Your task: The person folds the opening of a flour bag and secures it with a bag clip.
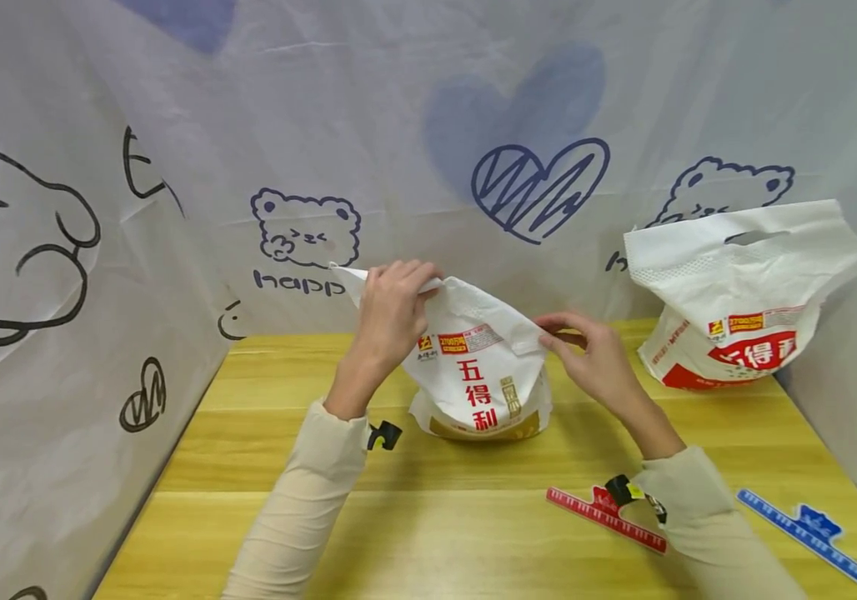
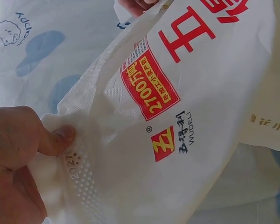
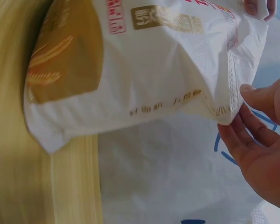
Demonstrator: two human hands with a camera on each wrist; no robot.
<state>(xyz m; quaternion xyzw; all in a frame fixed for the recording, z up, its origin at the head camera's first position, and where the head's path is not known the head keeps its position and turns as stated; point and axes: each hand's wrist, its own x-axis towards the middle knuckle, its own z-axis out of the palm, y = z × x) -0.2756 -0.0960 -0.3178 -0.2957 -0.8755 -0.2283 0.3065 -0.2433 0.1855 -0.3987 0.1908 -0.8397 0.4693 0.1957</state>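
Observation:
A white flour bag (image 1: 466, 375) with red lettering stands on the table, its top leaning to the left. My left hand (image 1: 393, 315) grips the bag's top edge; in the left wrist view its thumb (image 2: 60, 137) presses on the dotted strip there. At the bag's upper right corner is my right hand (image 1: 595, 362). The right wrist view shows that hand's thumb (image 3: 259, 99) on the near face of the corner and its fingers behind, pinching it. A gold panel with wheat ears (image 3: 74, 60) covers the lower part of the bag.
A second white flour bag (image 1: 736, 292) with a handle slot stands at the back right. On the wooden table (image 1: 248, 517) lie a long red clip (image 1: 608, 521), close to the right forearm, and a long blue clip (image 1: 811, 537). A printed cloth (image 1: 398, 108) hangs behind.

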